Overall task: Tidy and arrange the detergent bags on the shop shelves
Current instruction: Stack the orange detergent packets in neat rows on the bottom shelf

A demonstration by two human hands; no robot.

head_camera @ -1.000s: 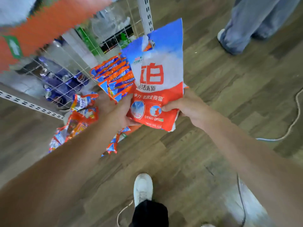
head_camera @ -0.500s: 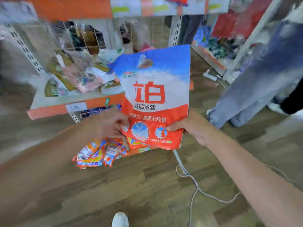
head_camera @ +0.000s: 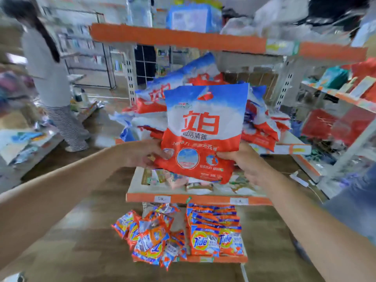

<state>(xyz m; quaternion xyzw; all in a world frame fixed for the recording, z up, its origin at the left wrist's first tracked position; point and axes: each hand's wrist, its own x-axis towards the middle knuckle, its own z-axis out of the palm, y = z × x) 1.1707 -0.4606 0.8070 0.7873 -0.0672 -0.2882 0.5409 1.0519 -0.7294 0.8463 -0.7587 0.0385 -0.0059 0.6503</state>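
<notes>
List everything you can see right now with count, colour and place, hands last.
Held detergent bag: one, blue, white and red, upright in front of the shelves.
Piled detergent bags: several, same colours, heaped on the middle shelf behind it.
Tide bags: many, orange, stacked on the bottom shelf right; more lie jumbled at its left.
Shelf unit: one, orange-edged, centre.
Other person: one, pale top, far left.
Left hand: grips the bag's lower left corner.
Right hand: grips its lower right corner.
</notes>
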